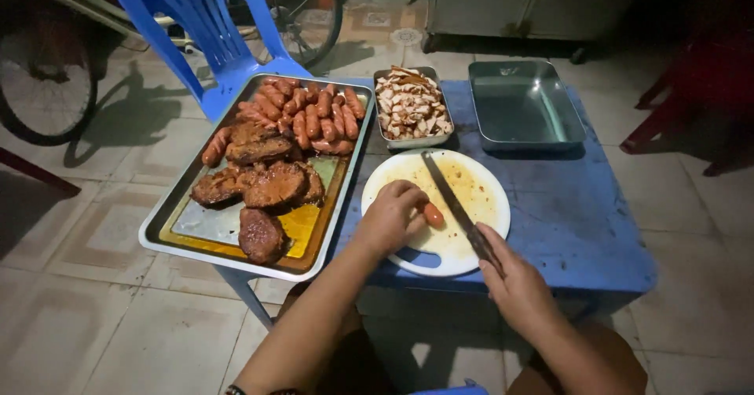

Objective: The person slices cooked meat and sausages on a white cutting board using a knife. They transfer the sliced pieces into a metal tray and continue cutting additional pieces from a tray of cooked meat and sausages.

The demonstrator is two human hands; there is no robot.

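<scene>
Most of the sausage (433,215) is hidden under the left hand (390,217); only its right end is seen. The knife (459,210) handle is covered by the right hand (514,283), so its shape cannot be told. The near edge of the round white cutting board (463,199) is partly masked by both hands. The bicycle wheel (43,81) at far left is cut off by the picture's edge, and the blue chair (208,30) is cropped at the top. The far right is lost in darkness.

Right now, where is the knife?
In the head view, the knife lies diagonally across the white cutting board, held by the right hand, its blade just right of the sausage under the left hand.
</scene>
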